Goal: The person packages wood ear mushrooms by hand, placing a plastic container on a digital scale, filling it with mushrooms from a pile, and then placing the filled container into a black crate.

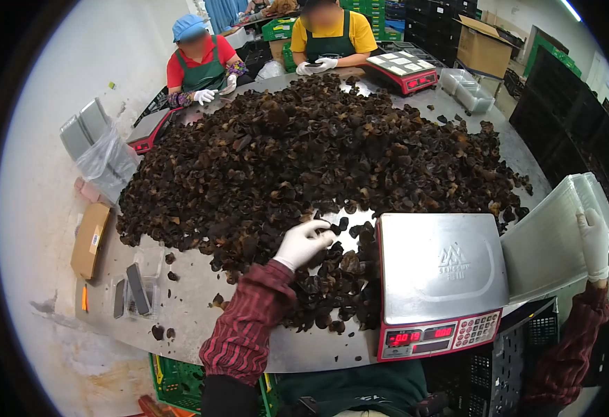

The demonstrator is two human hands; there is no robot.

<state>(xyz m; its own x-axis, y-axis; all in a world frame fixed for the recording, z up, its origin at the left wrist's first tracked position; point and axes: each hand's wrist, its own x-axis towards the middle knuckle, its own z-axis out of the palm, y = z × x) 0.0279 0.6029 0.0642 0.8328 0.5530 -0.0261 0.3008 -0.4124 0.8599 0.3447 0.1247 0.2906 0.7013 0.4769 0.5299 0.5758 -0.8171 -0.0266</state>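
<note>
A large heap of dark brown, curled wood ear mushrooms (270,160) covers the metal table. My left hand (304,244), in a white glove, is at the heap's near edge, fingers curled together with a dark piece at the fingertips. Right of it stands a scale (443,260) with a bare steel plate and a red display reading about -0.019. Beyond the scale, my right hand (593,243), also gloved, grips the edge of a tilted stack of clear plastic trays (551,236). A smaller scatter of mushrooms lies between my left hand and the scale.
Across the table, two people in green aprons stand beside a left scale (153,131) and a right scale (402,69). Clear trays (466,90) sit at the far right. A cardboard piece (90,240) lies at left. A green crate (179,386) is below the near edge.
</note>
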